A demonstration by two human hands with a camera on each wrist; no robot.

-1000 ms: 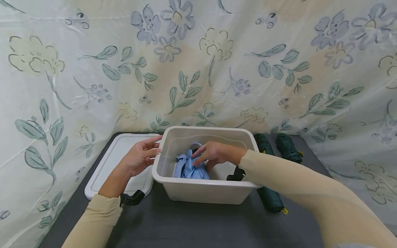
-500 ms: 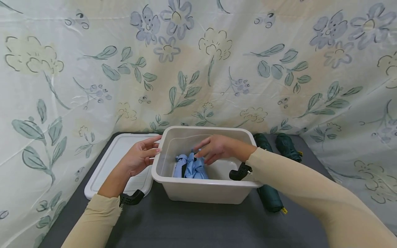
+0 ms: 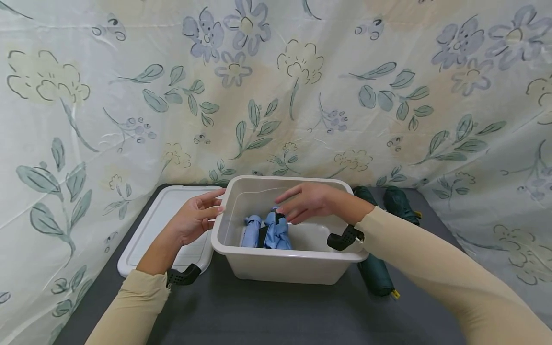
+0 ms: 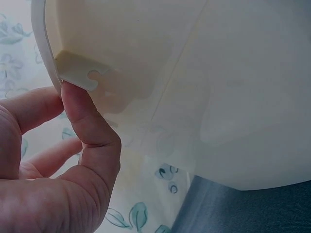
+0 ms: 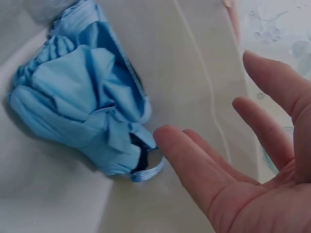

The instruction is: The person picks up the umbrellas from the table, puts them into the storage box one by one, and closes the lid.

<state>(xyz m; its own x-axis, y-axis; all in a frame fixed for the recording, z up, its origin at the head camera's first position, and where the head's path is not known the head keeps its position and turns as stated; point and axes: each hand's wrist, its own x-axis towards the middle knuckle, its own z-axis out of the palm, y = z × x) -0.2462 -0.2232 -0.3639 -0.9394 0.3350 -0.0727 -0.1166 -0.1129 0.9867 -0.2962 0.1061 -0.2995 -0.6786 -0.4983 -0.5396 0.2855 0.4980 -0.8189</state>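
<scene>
Two blue folded umbrellas lie side by side in the left part of a pale plastic bin (image 3: 284, 268). The left umbrella (image 3: 251, 232) is rolled fairly tight; the right umbrella (image 3: 278, 234) has looser folds. In the right wrist view, one blue umbrella (image 5: 73, 97) shows a wrist loop (image 5: 149, 171) at its end. My right hand (image 3: 312, 203) hovers over that end inside the bin with its fingers extended, holding nothing. My left hand (image 3: 195, 218) pinches the bin's left rim between thumb and fingers, also seen on the rim (image 4: 44, 46) in the left wrist view.
A white lid (image 3: 172, 211) lies on the dark grey table (image 3: 267, 311) left of the bin. To the right lie dark green rolled bundles, one (image 3: 375, 277) beside the bin and another (image 3: 400, 203) farther back, with yellow tags. A floral curtain (image 3: 276, 96) stands behind.
My right hand has lifted off the right umbrella and moved rightward and up, its fingers now extended. That umbrella has shifted slightly to the right. My left hand stays on the rim.
</scene>
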